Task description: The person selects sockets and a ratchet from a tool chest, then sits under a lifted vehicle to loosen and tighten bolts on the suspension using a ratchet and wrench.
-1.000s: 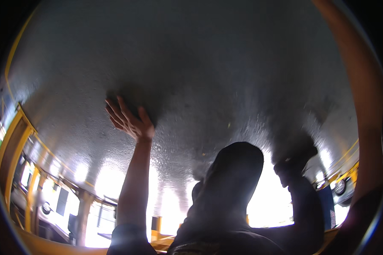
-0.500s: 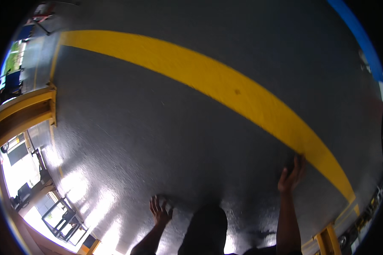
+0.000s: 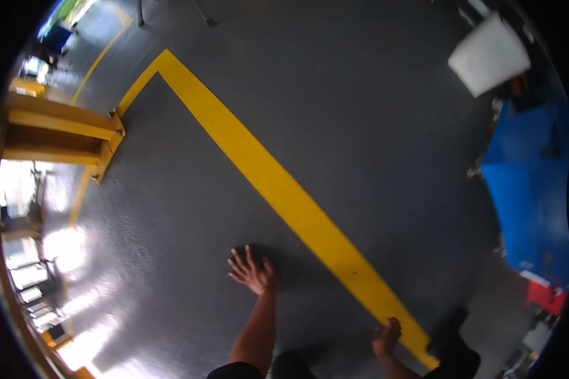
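My left hand (image 3: 253,273) hangs over the dark grey floor (image 3: 189,208) with its fingers spread wide. It is open and holds nothing. Lower and further right, my right hand (image 3: 387,338) is above the yellow floor stripe (image 3: 265,180). Its fingers are loosely bent, the thumb stands apart from them, and no object shows in it. Neither hand touches any object that I can see.
A yellow steel post with a base plate (image 3: 110,145) stands at the left. To the right are a blue bin (image 3: 525,196), a white box (image 3: 490,55) and a red item (image 3: 545,297). A dark shoe (image 3: 452,350) is beside my right hand.
The view has turned and moved over the floor; the blue bin and white box show more fully. My left hand has come up in the picture, my right hand has dropped lower with its fingers more bent.
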Action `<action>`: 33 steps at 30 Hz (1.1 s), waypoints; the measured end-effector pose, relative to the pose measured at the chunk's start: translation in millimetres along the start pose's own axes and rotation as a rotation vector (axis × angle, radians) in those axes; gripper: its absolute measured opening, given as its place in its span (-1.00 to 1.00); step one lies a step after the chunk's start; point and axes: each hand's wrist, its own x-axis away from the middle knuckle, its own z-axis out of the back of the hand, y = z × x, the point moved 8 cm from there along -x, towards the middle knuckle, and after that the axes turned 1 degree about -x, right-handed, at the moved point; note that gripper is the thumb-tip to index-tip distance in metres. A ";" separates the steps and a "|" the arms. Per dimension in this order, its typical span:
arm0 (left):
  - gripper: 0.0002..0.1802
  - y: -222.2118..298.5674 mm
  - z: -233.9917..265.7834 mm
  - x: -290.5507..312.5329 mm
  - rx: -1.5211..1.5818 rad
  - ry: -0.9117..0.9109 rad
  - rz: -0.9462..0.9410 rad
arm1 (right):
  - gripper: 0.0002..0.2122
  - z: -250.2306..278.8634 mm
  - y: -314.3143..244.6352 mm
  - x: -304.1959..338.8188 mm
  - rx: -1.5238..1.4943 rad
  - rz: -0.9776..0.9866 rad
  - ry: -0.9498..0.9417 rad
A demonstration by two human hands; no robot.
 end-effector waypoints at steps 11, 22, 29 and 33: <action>-0.13 14.8 7.5 -13.3 0.087 0.074 -0.089 | 0.26 147.9 -280.4 -436.8 0.361 0.149 -0.314; -0.44 141.7 137.5 -49.8 0.150 -1.332 0.172 | 0.01 205.0 -270.2 -502.3 0.407 0.304 -0.796; -0.48 167.0 330.2 11.9 0.454 -1.108 0.476 | -0.46 525.4 -473.1 -681.6 -0.614 0.070 -1.097; -0.37 220.5 451.3 127.6 0.275 -1.769 0.540 | -0.70 658.8 -503.3 -732.8 -0.768 -0.042 -0.997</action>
